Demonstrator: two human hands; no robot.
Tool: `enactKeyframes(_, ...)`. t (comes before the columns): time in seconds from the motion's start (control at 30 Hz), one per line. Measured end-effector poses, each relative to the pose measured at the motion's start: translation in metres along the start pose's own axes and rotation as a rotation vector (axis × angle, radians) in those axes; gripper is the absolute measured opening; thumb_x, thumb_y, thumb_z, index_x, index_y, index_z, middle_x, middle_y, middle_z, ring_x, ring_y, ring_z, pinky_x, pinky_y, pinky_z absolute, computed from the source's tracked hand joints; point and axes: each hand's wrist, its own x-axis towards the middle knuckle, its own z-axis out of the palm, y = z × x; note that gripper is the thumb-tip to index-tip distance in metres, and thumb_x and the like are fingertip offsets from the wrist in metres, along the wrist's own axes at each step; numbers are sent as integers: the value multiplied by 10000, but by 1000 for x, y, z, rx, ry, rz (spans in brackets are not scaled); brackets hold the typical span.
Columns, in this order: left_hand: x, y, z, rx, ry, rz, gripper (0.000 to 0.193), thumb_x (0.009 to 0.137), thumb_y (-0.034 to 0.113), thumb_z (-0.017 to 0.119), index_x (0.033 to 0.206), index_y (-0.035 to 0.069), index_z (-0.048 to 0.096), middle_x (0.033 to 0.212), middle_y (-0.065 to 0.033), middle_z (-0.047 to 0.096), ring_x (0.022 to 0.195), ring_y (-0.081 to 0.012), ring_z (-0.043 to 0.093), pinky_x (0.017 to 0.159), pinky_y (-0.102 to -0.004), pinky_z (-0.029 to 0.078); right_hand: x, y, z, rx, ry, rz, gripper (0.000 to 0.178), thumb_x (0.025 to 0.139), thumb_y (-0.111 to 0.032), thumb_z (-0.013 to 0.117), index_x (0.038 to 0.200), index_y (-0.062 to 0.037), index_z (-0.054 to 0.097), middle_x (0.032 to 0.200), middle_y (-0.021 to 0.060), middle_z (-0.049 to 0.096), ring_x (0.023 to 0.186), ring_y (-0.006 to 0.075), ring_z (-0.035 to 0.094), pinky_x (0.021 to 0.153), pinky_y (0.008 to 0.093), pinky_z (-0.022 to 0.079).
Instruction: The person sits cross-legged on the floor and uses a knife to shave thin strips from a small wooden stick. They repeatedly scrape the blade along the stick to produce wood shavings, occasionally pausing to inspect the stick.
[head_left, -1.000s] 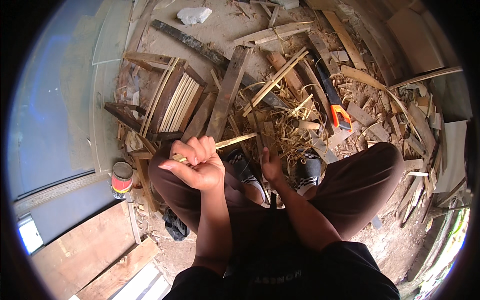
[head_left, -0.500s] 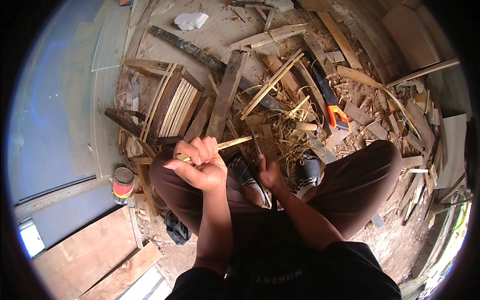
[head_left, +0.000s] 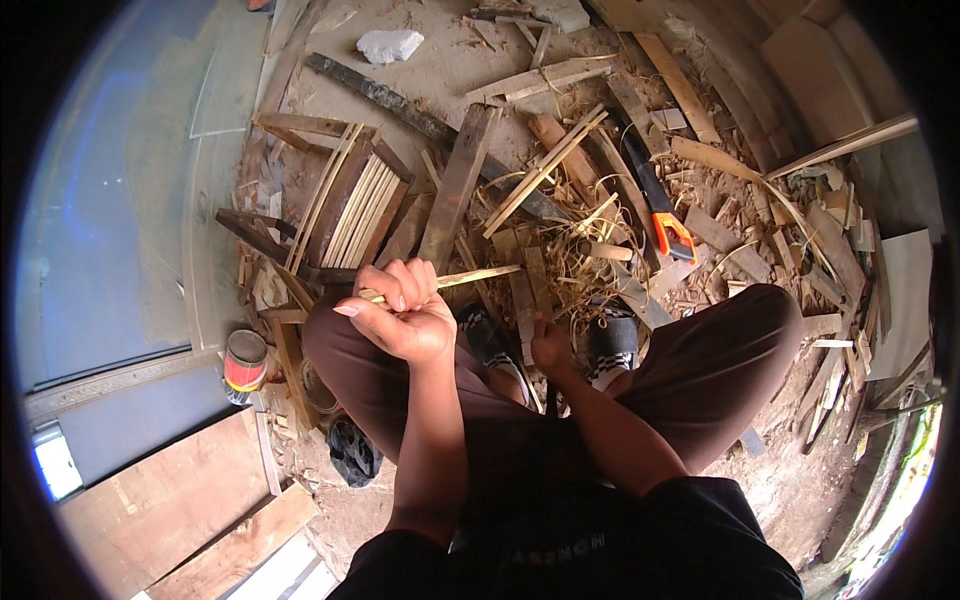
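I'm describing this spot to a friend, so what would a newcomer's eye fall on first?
Probably the orange-handled saw, lying right of the shavings. Then the left hand, left of centre, closed around a pale strip pointing right. The white lump near the top edge also stands out.

A black shirt (faintly lettered) tops brown trousers.

Dusty brown-grey floor, strewn with scrap boards. Clockwise around the middle: pale curly shavings tangled among the boards at two o'clock, a crumpled black bundle at seven, a wooden frame with pale strips at ten, a white stone at eleven.
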Motion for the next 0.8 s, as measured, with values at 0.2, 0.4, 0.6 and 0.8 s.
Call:
enactKeyframes(0.2, 3, 1, 1, 20, 32, 15, 610, 1067, 589, 368, 687, 117, 298, 564, 53, 193, 506, -76, 115, 481, -274, 113, 0, 12, 14, -1, 156, -151, 676, 1069, -507, 307, 963, 50, 674, 942, 328, 659, 968, 518, 628, 862, 558, 471)
enactKeyframes(0.4, 3, 6, -10, 14, -4, -18, 600, 1042, 627, 402, 687, 152, 308, 545, 47, 195, 497, -94, 122, 504, -293, 113, -4, 6, 11, -43, 169, -40, 683, 1052, -538, 330, 1054, 34, 703, 1023, 328, 680, 1035, 517, 638, 889, 564, 486)
enactKeyframes(0.6, -16, 12, -7, 103, 7, -36, 618, 1036, 651, 378, 680, 159, 268, 545, 46, 164, 509, -105, 103, 515, -301, 118, -57, -67, -5, 145, 73, -416, 526, 1063, -427, 437, 992, 38, 671, 905, 333, 655, 930, 541, 620, 781, 549, 495)
enactKeyframes(0.8, -21, 11, 0, 134, -24, 31, 645, 1061, 625, 314, 660, 128, 229, 549, 32, 170, 500, -93, 109, 479, -288, 125, -45, -40, 14, 275, 142, -228, 464, 1074, -346, 441, 1061, 67, 652, 926, 310, 680, 966, 515, 640, 825, 518, 489)
